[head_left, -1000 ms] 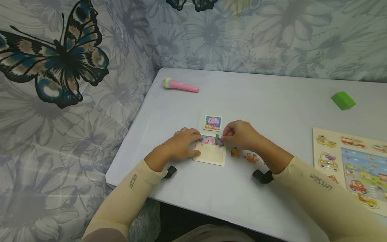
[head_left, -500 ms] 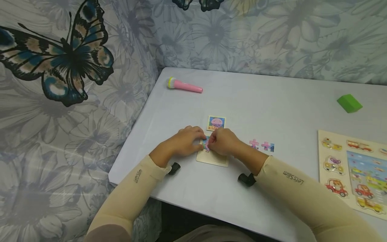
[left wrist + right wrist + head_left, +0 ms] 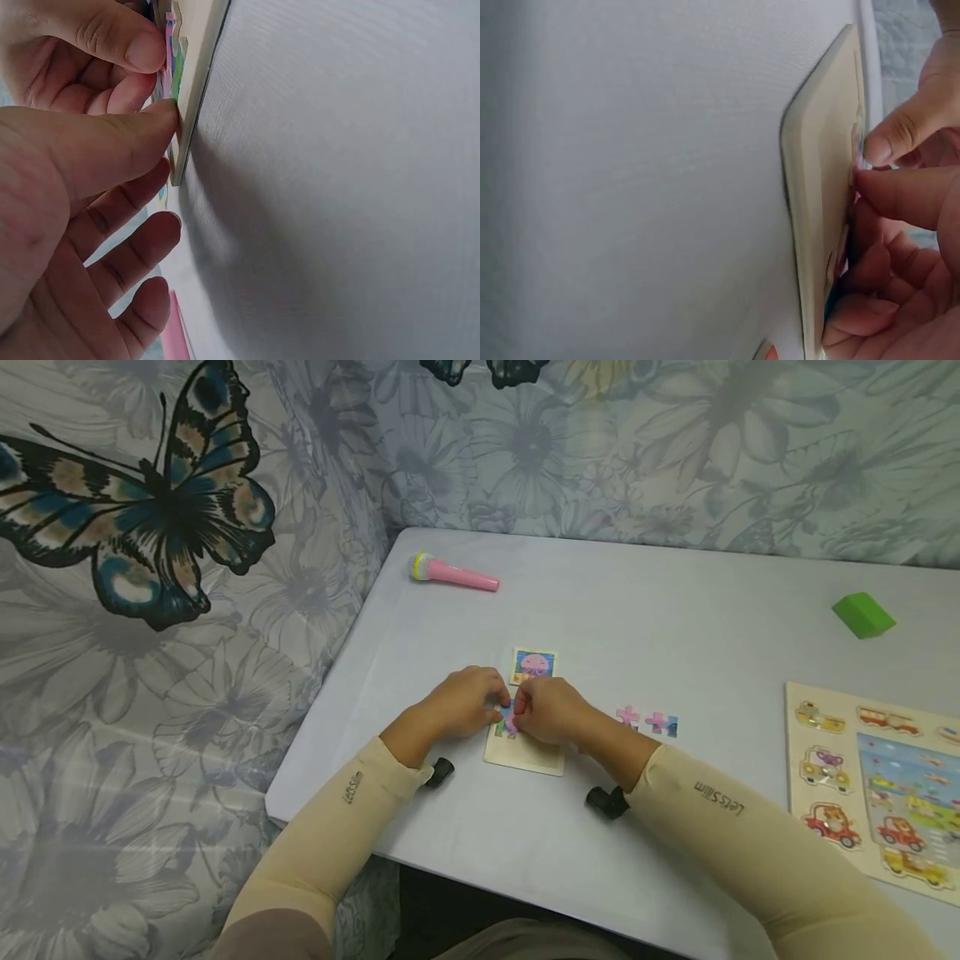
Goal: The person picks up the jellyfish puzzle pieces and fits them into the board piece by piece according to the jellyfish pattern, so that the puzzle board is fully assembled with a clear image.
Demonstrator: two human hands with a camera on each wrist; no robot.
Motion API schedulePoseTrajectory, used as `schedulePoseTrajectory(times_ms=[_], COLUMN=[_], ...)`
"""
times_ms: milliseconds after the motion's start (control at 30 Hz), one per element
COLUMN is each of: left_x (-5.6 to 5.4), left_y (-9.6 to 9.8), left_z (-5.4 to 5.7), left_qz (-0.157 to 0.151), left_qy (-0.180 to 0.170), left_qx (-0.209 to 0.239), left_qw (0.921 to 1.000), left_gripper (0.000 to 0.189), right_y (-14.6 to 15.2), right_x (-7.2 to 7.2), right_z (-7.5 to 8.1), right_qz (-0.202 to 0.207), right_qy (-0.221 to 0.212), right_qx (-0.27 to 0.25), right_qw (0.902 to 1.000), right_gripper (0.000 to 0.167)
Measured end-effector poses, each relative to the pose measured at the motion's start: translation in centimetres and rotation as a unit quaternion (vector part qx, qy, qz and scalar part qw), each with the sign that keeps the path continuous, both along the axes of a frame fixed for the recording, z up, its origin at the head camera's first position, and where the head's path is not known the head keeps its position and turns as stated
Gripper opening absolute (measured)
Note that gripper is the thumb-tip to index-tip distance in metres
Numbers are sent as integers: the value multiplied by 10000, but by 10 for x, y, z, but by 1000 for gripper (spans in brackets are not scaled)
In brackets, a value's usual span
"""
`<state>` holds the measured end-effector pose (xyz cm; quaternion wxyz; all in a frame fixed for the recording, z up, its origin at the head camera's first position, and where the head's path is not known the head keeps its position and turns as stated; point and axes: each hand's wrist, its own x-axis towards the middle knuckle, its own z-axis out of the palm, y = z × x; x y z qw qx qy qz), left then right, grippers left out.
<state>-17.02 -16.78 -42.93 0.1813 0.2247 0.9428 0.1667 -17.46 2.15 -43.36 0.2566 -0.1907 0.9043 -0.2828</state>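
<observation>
A small wooden puzzle tray (image 3: 525, 762) lies near the front of the table, its lower part bare wood. Blue, pink and green jigsaw pieces (image 3: 507, 724) fill its upper left, partly covered by fingers. My left hand (image 3: 467, 702) is at the tray's left edge; in the left wrist view its thumb tip touches a green part of the picture, the other fingers spread loosely. My right hand (image 3: 553, 710) covers the tray's upper right with curled fingers. Its thumb and index finger pinch a pink puzzle piece (image 3: 857, 159), mostly hidden.
A jellyfish picture card (image 3: 533, 663) lies just behind the tray. Loose pink puzzle pieces (image 3: 660, 723) lie to the right. A pink toy microphone (image 3: 459, 577) is at the back left, a green block (image 3: 864, 615) at the back right. A vehicle puzzle board (image 3: 801, 743) lies far right.
My right hand has moved left from the tray's right edge onto its upper part, uncovering loose pieces to the right. The left hand has shifted slightly, its fingers more bent.
</observation>
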Motion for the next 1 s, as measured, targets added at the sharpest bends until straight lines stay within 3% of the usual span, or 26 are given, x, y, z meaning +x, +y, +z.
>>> schedulePoseTrajectory(times_ms=[133, 267, 367, 567, 700, 867, 1000], left_x=[0, 1, 2, 7, 9, 9, 8], left_y=[4, 6, 8, 9, 12, 17, 20], left_z=[0, 1, 1, 4, 8, 10, 8], left_qz=[85, 38, -133, -511, -579, -795, -896], left_qy=[-28, -32, 109, 493, 549, 216, -109], left_qx=[-72, -100, -312, -828, -794, -457, -456], left_qw=[9999, 9999, 9994, 9940, 9936, 9956, 9949], left_gripper=[13, 13, 16, 25, 31, 32, 35], right_y=[7, 33, 60, 114, 133, 139, 141], right_x=[-1, -5, -11, -11, -3, 7, 10], right_z=[7, 23, 31, 31, 25, 17, 14], right_qz=[44, -272, -503, -345, -161, -222, -436], right_qy=[238, 476, 440, 245, 396, 540, 531], right_qx=[-37, 42, 396, 1083, 1141, 1026, 761], right_qw=[9997, 9985, 9970, 9932, 9926, 9930, 9947], right_gripper=[9, 10, 16, 29, 35, 39, 31])
